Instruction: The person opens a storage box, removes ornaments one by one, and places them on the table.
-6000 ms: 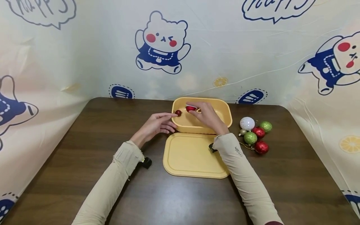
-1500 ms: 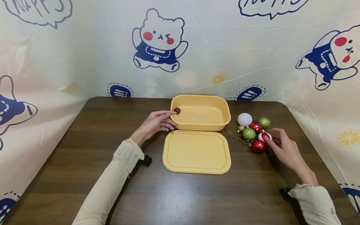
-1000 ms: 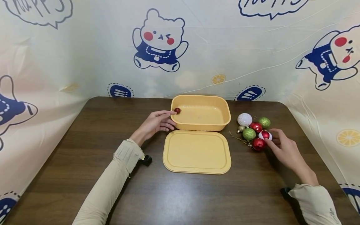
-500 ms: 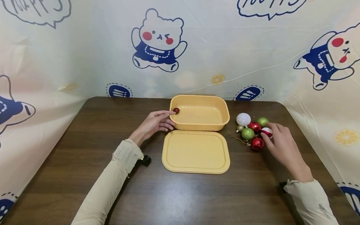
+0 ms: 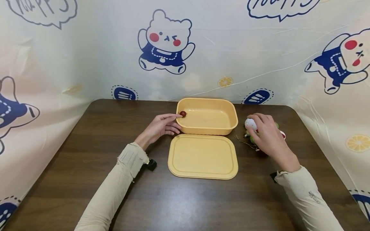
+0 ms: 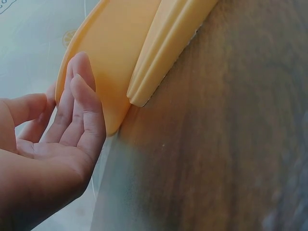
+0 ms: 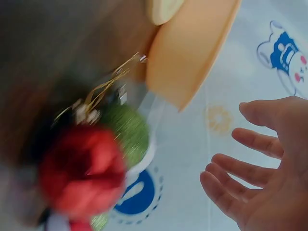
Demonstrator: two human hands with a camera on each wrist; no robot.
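Observation:
In the head view my left hand [image 5: 162, 128] rests against the left end of the yellow box [image 5: 208, 131], its fingers extended. A small dark red bauble [image 5: 183, 114] lies inside the box by its fingertips. The left wrist view shows that hand's fingers [image 6: 86, 120] loosely bent along the box wall. Over the baubles at the right hovers my right hand [image 5: 268, 138], fingers spread and nothing between them, as the right wrist view confirms. Beneath and around it are a white bauble [image 5: 250, 124], a red bauble [image 7: 84, 171] and a green glitter bauble [image 7: 126, 134]. The hand hides most of the cluster.
The yellow lid [image 5: 203, 156] lies flat in front of the box on the brown wooden table [image 5: 179, 205]. A gold hanging string [image 5: 245, 141] trails from the baubles toward the lid. A printed curtain [image 5: 208, 57] stands just behind the table.
My right hand carried a red-and-white bauble from the box to the cluster, let it go, and has now moved left above the cluster. My left hand stays at the box.

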